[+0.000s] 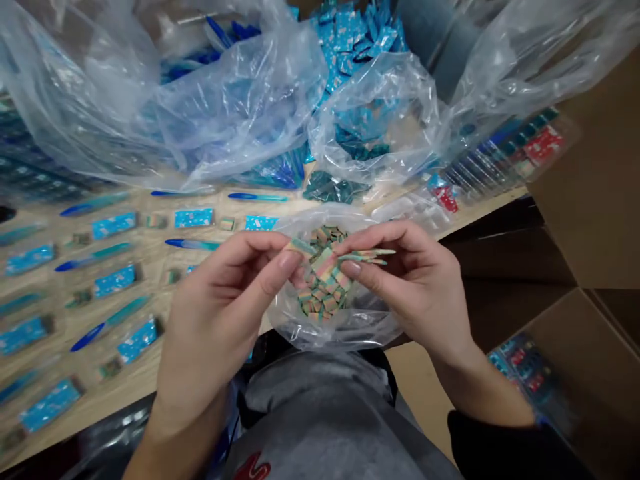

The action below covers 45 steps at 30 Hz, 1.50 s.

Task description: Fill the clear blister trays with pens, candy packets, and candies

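Thumb and forefinger of my left hand (235,293) pinch a small flat striped piece (300,247) in pale green and orange. My right hand (410,280) is closed on several thin striped pieces (370,256), fanned out between thumb and fingers. Both hands are above an open clear plastic bag (295,327), their fingertips close together. Inside the bag lies a pile of small striped pieces (323,305) in green, orange and yellow. Part of the pile is hidden by the fingers.
To the left, rows of blue patterned packets (114,280), blue-teal pen-like items (113,323) and small striped pieces lie on the wooden table (165,323). Large clear bags (250,93) of blue items stand behind. Clear trays (515,153) and cardboard boxes (595,193) are on the right.
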Motion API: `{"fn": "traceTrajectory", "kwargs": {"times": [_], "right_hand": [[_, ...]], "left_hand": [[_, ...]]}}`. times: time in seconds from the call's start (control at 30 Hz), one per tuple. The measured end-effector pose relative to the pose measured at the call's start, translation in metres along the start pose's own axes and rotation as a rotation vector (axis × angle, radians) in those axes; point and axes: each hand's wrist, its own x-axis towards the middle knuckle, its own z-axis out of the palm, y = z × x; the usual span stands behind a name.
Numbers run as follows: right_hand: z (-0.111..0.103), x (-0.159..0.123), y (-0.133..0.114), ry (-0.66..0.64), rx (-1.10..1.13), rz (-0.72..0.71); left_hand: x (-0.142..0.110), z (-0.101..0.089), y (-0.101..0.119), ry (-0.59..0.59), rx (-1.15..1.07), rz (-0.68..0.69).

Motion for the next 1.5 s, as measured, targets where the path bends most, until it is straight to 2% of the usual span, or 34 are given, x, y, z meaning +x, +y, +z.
{"fn": "traceTrajectory", "kwargs": {"times": [0.1, 0.23, 0.33, 0.47, 0.63, 0.73, 0.83, 1.0, 1.17, 1.3, 1.4, 1.5], "right_hand": [[0.001, -0.002, -0.002, 0.038, 0.019, -0.045], [0.007, -0.007, 0.000, 0.083, -0.011, -0.153], [0.010, -0.011, 0.003, 0.096, -0.119, -0.233], [0.009, -0.013, 0.006, 0.041, -0.221, -0.299], [0.007, -0.014, 0.003, 0.148, -0.136, -0.266], [0.011, -0.013, -0.003, 0.157, -0.041, -0.244], [0.016, -0.013, -0.006, 0.167, -0.041, -0.222], [0.022, -0.014, -0.004, 0.260, -0.079, -0.227], [0.029, -0.017, 0.001, 0.365, -0.118, -0.370], [0.034, -0.015, 0.003, 0.391, -0.152, -0.490], [0.031, -0.012, 0.000, 0.343, -0.082, -0.398], [0.021, -0.009, -0.005, 0.370, -0.021, -0.314]], "left_hand": [[-0.002, 0.000, -0.001, 0.019, 0.064, -0.007], [-0.005, 0.000, 0.003, -0.107, 0.009, -0.038], [-0.006, 0.001, 0.005, -0.088, -0.019, -0.037], [-0.006, 0.005, 0.005, -0.069, 0.006, -0.016], [-0.005, 0.008, 0.002, 0.068, 0.041, 0.015], [-0.004, 0.009, 0.004, 0.003, 0.032, 0.017], [-0.003, 0.010, 0.007, -0.080, -0.006, 0.013], [-0.005, 0.012, 0.007, -0.093, -0.012, 0.010], [-0.009, 0.019, 0.007, -0.095, -0.061, 0.013], [-0.009, 0.026, 0.008, -0.069, -0.132, 0.021], [-0.007, 0.027, 0.006, -0.043, -0.139, 0.051], [-0.004, 0.024, 0.002, 0.001, -0.168, 0.060]]}}
